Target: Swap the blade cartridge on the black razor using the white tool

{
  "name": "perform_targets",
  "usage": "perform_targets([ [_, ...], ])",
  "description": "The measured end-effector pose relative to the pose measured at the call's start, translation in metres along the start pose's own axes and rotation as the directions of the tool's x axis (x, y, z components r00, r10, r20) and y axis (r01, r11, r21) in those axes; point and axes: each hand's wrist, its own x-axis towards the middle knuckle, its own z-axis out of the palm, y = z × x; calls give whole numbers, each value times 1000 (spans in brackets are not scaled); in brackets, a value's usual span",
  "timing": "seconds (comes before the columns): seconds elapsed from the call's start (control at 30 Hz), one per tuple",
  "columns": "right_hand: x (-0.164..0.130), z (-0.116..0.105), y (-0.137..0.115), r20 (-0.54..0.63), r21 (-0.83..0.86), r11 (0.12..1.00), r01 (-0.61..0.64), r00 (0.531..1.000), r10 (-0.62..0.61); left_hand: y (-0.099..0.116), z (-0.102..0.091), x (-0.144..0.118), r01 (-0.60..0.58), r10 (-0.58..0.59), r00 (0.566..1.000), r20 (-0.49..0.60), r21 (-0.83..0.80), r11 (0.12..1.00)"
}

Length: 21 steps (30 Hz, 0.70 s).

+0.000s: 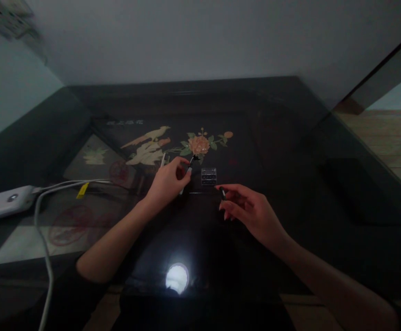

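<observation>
Left of the clear plastic case (pixel 209 176), our left grip (pixel 169 178) pinches a slim stick (pixel 189 169); at its near right, our right grip (pixel 250 209) pinches a dark piece (pixel 223 193).

Pale characters (pixel 125 122) on the dark tabletop (pixel 276 138) include legible 上 and 花; the others are blurred.

**Posture: Both Sides in Pinch Grip**

Left forearm (pixel 116 241): extends diagonally forward and inward from the lower left. Left hand (pixel 171 177): back upward, thumb and index finger bent toward each other in a pinch. Right forearm (pixel 328 273): extends forward and inward from the lower right. Right hand (pixel 250 207): fingertips directed left, thumb and index finger pinched. The hands are apart; the left is farther forward.
</observation>
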Motion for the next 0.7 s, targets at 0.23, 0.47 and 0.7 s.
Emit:
perform_targets([
  [0.23,2,1,4,10,-3,1000,-28,1000,29,-5,4,-6,-17,16,1000,8,133,991],
  [0.47,4,1,6,-8,-14,1000,-15,1000,15,-7,9,-6,-118,106,992,65,221,968],
  [0.7,3,0,7,-22,-28,1000,6,1000,-7,-10,-1,-3,-115,93,988,125,180,977],
])
